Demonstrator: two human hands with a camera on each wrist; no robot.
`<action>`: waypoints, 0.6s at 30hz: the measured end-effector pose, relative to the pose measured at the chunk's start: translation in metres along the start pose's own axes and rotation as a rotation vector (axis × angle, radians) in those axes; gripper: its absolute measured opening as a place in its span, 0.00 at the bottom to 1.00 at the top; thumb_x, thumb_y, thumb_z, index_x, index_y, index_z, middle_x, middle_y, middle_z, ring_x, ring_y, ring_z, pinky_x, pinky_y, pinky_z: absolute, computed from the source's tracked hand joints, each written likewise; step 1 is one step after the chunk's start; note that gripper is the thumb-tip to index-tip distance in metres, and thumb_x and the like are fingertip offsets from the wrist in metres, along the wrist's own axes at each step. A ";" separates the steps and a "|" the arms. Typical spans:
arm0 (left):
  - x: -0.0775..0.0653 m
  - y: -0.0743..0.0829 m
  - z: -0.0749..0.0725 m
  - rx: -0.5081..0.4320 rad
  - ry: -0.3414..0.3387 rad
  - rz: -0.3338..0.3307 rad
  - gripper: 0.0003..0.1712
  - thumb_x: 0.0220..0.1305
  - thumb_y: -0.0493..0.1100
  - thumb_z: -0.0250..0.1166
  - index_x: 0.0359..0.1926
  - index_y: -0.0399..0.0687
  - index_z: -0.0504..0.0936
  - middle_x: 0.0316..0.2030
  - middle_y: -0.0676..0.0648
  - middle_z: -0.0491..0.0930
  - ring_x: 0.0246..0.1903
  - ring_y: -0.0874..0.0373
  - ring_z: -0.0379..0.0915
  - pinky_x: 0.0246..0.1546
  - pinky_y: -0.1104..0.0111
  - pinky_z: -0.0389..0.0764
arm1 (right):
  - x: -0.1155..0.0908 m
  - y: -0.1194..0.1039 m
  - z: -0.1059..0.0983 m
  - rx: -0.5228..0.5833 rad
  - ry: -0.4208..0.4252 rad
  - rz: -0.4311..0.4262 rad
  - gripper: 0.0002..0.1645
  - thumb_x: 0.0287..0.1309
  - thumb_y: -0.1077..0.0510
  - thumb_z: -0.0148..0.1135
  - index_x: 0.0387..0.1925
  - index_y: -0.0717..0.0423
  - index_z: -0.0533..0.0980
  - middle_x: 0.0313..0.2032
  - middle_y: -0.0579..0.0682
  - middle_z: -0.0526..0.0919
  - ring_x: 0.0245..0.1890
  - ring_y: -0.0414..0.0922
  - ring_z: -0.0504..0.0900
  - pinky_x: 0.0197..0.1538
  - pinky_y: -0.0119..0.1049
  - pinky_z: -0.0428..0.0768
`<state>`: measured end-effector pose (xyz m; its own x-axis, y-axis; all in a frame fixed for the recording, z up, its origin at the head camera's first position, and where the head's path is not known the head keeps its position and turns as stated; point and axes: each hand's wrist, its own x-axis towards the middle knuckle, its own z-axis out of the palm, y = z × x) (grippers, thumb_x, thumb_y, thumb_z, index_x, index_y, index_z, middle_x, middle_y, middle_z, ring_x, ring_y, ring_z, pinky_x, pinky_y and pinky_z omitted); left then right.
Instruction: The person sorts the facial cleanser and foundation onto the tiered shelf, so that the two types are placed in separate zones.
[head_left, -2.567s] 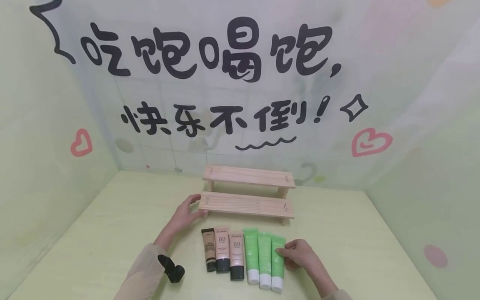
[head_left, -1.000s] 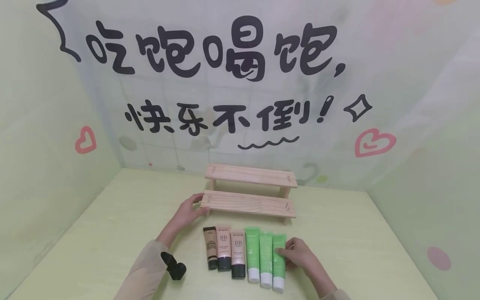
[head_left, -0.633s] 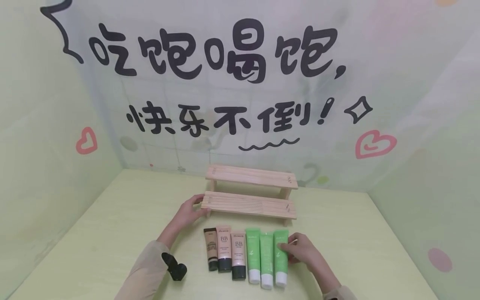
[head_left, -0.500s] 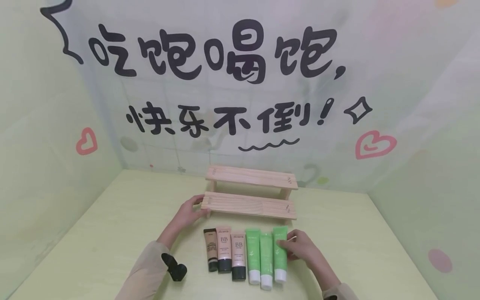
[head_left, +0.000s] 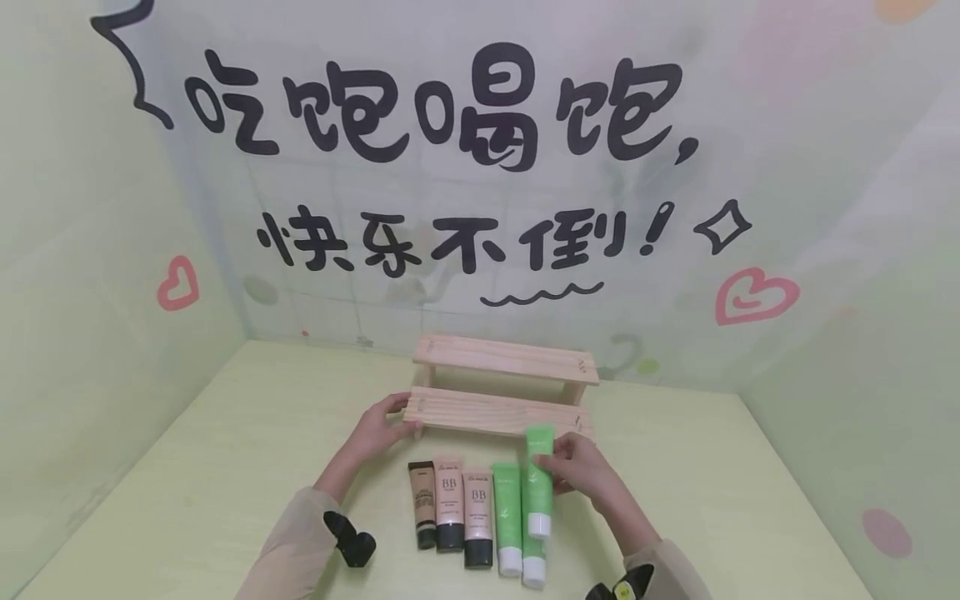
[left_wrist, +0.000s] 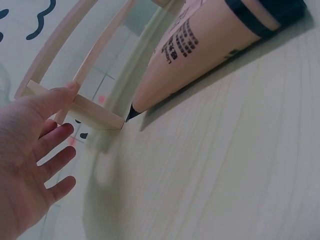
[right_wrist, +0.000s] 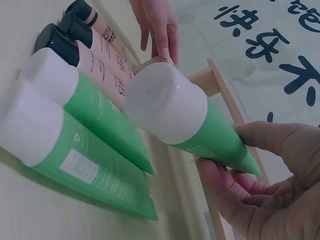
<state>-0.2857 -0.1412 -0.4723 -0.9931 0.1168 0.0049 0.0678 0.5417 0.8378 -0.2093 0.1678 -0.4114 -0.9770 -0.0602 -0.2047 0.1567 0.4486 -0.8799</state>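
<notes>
My right hand (head_left: pixel 588 473) pinches a green squeeze tube with a white cap (head_left: pixel 539 493) between thumb and fingers. In the right wrist view the held tube (right_wrist: pixel 220 135) is raised above the others, its cap toward the camera. In the head view it overlaps the lower shelf's front edge and partly covers another green tube (head_left: pixel 534 565). My left hand (head_left: pixel 377 430) grips the left end of the two-step wooden stand (head_left: pixel 472 410); in the left wrist view the thumb (left_wrist: pixel 62 97) lies on its board, the other fingers spread loosely.
Left of the held tube, a row lies on the table (head_left: pixel 247 475): a green tube (head_left: pixel 507 517), two pink BB cream tubes (head_left: pixel 477 508) with black caps, and a brown tube (head_left: pixel 423 500). Behind the stand rises a back wall (head_left: pixel 360 325) with black lettering.
My right hand has lifted the rightmost green tube from the row and carried it up and left toward the stand. My left hand keeps its place at the stand's left end.
</notes>
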 end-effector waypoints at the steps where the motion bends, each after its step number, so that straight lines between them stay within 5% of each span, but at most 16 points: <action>1: 0.000 -0.001 0.000 0.000 0.000 0.000 0.37 0.55 0.50 0.65 0.64 0.44 0.63 0.59 0.39 0.70 0.61 0.41 0.62 0.59 0.46 0.67 | 0.002 -0.003 0.001 0.003 0.001 -0.002 0.20 0.53 0.60 0.61 0.40 0.72 0.66 0.30 0.59 0.79 0.20 0.42 0.79 0.28 0.41 0.84; 18: -0.004 -0.001 -0.001 0.001 0.019 0.013 0.36 0.55 0.50 0.65 0.63 0.48 0.65 0.58 0.40 0.71 0.59 0.42 0.64 0.55 0.47 0.71 | 0.034 -0.038 0.019 0.020 -0.050 -0.078 0.22 0.53 0.57 0.62 0.43 0.69 0.68 0.32 0.59 0.80 0.24 0.42 0.80 0.33 0.44 0.84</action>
<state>-0.2822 -0.1431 -0.4729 -0.9938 0.1083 0.0264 0.0812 0.5412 0.8369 -0.2457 0.1314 -0.3927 -0.9779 -0.1395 -0.1557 0.0833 0.4233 -0.9022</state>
